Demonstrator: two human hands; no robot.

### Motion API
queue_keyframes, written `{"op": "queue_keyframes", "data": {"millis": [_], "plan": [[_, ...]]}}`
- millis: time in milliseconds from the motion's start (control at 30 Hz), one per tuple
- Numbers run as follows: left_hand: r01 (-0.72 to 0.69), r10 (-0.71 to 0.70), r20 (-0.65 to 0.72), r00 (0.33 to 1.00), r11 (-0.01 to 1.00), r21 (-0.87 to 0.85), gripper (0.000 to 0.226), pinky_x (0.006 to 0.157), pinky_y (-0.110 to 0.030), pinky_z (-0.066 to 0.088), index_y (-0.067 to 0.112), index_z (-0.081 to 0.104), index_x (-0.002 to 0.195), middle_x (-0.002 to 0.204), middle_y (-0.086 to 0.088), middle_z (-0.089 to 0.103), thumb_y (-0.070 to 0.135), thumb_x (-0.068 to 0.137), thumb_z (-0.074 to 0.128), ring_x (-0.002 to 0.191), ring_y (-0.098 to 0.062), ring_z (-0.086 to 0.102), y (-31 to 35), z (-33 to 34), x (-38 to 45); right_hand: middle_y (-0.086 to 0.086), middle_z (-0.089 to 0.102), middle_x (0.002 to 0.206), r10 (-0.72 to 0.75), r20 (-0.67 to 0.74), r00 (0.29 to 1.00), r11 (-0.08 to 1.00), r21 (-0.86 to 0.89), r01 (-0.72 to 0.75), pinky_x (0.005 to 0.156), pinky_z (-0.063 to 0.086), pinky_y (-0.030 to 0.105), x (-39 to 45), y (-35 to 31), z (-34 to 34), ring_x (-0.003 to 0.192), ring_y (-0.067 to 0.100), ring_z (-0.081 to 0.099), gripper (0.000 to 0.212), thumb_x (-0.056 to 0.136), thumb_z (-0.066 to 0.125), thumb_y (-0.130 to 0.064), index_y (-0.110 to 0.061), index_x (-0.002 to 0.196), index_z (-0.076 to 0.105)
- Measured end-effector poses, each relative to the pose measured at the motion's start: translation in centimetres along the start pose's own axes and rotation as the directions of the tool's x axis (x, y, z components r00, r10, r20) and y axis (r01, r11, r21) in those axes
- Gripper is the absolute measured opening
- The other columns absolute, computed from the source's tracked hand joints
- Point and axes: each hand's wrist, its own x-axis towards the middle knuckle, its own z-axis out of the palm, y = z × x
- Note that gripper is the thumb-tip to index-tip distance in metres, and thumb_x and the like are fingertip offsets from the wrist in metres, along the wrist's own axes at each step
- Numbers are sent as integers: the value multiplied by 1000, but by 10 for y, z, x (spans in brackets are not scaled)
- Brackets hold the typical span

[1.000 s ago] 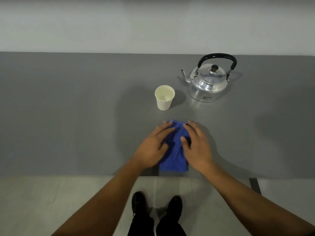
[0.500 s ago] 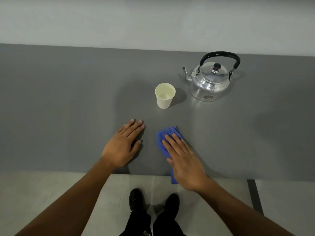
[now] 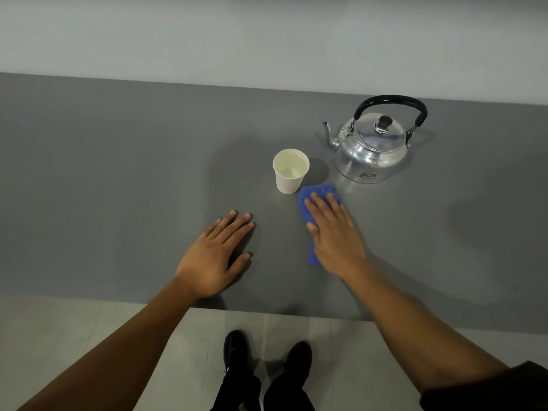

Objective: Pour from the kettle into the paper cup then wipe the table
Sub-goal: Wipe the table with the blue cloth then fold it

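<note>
A white paper cup (image 3: 290, 171) with liquid inside stands upright on the grey table (image 3: 118, 173). Right of and behind it sits a shiny metal kettle (image 3: 370, 146) with a black handle, spout pointing left. A blue cloth (image 3: 318, 194) lies just in front of the cup's right side, its far end close to the kettle's base. My right hand (image 3: 333, 235) presses flat on the cloth, fingers spread, covering most of it. My left hand (image 3: 216, 253) rests palm down on the bare table to the left, holding nothing.
The table's near edge (image 3: 267, 311) runs below my wrists, with pale floor and my black shoes (image 3: 267, 354) beneath. A light wall rises behind the table's far edge. Bare grey surface stretches to the left and right.
My left hand left the cloth and settled flat on the table to the left. My right hand has pushed the blue cloth forward, from the near edge up beside the cup.
</note>
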Motion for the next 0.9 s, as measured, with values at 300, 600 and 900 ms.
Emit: {"op": "queue_keyframes", "data": {"millis": [300, 600, 900], "plan": [[-4, 4, -10, 1000, 1000, -5, 64, 130, -38, 10, 31, 19, 162, 171, 15, 11, 57, 106, 30, 159, -8, -2, 1, -2, 1, 3, 41, 160, 37, -57, 998, 998, 52, -34, 126, 18, 43, -34, 72, -31, 155, 23, 22, 46, 106, 43, -11, -14, 151, 46], [7, -7, -3, 1000, 1000, -16, 64, 130, -39, 12, 30, 20, 162, 171, 15, 12, 57, 105, 31, 159, -8, -2, 3, -5, 0, 3, 13, 170, 121, -44, 992, 991, -49, -123, 128, 5, 42, 27, 21, -10, 158, 27, 0, 56, 108, 32, -24, -16, 161, 16], [-5, 4, -5, 1000, 1000, -9, 64, 129, -41, 13, 33, 17, 163, 171, 16, 10, 59, 106, 28, 159, -9, -3, 0, 0, 0, -4, 37, 162, -144, -3, 990, 990, 9, 144, 127, 12, 34, -54, 68, -29, 155, 17, 19, 47, 105, 41, -19, -21, 152, 43]]}}
